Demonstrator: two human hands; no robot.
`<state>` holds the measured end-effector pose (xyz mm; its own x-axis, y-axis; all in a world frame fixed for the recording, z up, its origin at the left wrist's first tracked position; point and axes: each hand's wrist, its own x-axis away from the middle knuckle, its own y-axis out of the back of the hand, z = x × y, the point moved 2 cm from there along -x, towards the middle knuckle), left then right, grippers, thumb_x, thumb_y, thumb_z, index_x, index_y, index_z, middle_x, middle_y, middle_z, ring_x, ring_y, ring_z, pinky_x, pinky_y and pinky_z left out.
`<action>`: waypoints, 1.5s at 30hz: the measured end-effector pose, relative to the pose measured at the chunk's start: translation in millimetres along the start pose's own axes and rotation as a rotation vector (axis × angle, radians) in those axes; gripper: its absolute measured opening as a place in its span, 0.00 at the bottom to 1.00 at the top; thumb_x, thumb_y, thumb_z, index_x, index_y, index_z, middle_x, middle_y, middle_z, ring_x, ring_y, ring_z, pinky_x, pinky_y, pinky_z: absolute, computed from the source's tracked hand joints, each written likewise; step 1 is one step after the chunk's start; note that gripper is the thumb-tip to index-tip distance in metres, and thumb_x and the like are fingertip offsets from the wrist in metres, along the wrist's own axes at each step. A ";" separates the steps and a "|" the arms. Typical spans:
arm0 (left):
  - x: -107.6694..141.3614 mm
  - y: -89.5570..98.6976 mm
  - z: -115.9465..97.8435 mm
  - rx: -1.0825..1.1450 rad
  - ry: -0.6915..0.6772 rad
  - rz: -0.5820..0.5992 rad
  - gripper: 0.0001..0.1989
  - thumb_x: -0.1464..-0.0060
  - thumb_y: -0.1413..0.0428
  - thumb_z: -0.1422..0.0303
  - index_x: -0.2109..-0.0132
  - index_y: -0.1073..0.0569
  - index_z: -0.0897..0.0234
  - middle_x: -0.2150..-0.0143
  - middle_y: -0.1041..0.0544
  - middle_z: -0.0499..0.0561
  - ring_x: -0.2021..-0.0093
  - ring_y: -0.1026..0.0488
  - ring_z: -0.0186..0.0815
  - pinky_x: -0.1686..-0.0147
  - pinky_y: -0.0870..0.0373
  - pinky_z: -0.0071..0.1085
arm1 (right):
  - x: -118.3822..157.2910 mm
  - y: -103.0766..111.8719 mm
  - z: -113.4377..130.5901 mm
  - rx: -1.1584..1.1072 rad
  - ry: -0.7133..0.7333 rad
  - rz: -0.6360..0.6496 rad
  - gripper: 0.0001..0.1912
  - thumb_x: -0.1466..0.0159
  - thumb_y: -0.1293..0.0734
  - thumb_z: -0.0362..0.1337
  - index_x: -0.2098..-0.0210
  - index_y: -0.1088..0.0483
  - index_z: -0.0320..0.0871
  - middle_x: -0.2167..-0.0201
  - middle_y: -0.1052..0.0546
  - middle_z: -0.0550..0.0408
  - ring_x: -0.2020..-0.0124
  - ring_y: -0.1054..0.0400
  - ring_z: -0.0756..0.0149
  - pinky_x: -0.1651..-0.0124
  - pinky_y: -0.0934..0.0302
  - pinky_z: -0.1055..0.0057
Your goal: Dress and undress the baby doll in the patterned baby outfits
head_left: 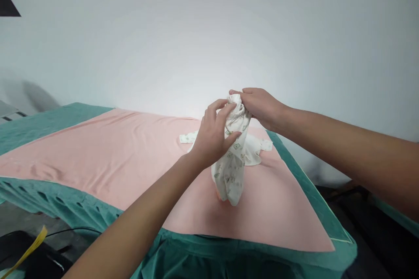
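A small pair of white baby pants with a green print hangs above the bed, its gathered waist end up and its legs down. My right hand is closed on the upper edge of the pants. On their left side my left hand rests against the fabric, thumb and fingers apart. Behind them a white baby top lies on the pink sheet. Its printed sleeve ends show to either side, while the pants and my left hand hide its middle.
Green bedding shows around the pink sheet. A pale wall stands behind the bed. On the floor at lower left are a dark object, a black cable and a yellow strip.
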<state>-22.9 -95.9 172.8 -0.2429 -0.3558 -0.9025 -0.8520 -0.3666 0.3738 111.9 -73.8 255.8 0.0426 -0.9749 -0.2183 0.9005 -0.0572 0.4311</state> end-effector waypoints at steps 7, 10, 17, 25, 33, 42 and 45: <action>-2.0 14.9 -9.7 -0.187 -0.029 -0.018 0.11 0.42 0.46 0.70 0.52 0.34 0.61 0.43 0.37 0.59 0.44 0.38 0.45 0.51 0.34 0.43 | 16.5 -2.3 1.2 -0.053 -0.156 0.193 0.15 0.40 0.31 0.48 0.74 0.35 0.45 0.73 0.31 0.54 0.75 0.39 0.69 0.74 0.41 0.71; -4.1 23.0 -11.3 -0.159 0.005 -0.023 0.02 0.42 0.48 0.72 0.60 0.34 0.62 0.50 0.32 0.56 0.50 0.35 0.42 0.53 0.33 0.40 | 23.6 0.6 4.9 -0.092 -0.096 0.312 0.14 0.39 0.31 0.47 0.71 0.33 0.44 0.71 0.30 0.54 0.75 0.39 0.71 0.75 0.41 0.73; -5.2 35.9 -20.5 0.016 0.192 0.114 0.13 0.40 0.49 0.66 0.49 0.35 0.57 0.56 0.26 0.49 0.62 0.29 0.36 0.62 0.34 0.33 | 48.8 11.0 26.0 -0.089 0.103 0.295 0.14 0.41 0.29 0.41 0.56 0.28 0.47 0.68 0.28 0.56 0.74 0.37 0.72 0.73 0.40 0.74; -27.1 53.8 -27.3 -0.036 0.274 0.215 0.14 0.41 0.49 0.56 0.63 0.24 0.60 0.75 0.27 0.46 0.72 0.32 0.35 0.69 0.41 0.30 | 64.3 36.0 32.8 0.363 0.216 0.163 0.08 0.39 0.32 0.43 0.65 0.25 0.46 0.73 0.28 0.55 0.73 0.37 0.68 0.68 0.42 0.69; -44.5 74.0 -40.0 0.255 0.449 0.125 0.12 0.46 0.45 0.58 0.65 0.25 0.63 0.70 0.26 0.46 0.70 0.32 0.32 0.73 0.40 0.26 | 86.1 13.2 49.5 0.437 0.551 0.054 0.11 0.44 0.28 0.40 0.63 0.29 0.47 0.61 0.28 0.56 0.60 0.35 0.64 0.61 0.42 0.70; -34.6 94.9 -37.9 0.488 0.559 0.458 0.19 0.52 0.40 0.52 0.70 0.27 0.66 0.72 0.27 0.48 0.74 0.31 0.32 0.76 0.38 0.26 | 71.6 10.0 60.4 0.135 0.280 0.146 0.09 0.41 0.30 0.43 0.68 0.28 0.44 0.74 0.27 0.58 0.75 0.38 0.70 0.74 0.47 0.74; -27.3 92.0 -32.6 0.647 0.585 0.422 0.18 0.51 0.39 0.52 0.68 0.27 0.65 0.70 0.25 0.49 0.71 0.28 0.34 0.74 0.35 0.26 | 70.7 9.4 59.1 -0.020 0.186 0.221 0.10 0.42 0.28 0.44 0.67 0.27 0.45 0.74 0.26 0.57 0.76 0.36 0.70 0.75 0.45 0.74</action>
<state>-79.5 -147.9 238.8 -0.4666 -0.7856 -0.4063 -0.8808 0.3710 0.2943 97.8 -156.0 296.1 0.3156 -0.9072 -0.2782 0.8690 0.1585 0.4688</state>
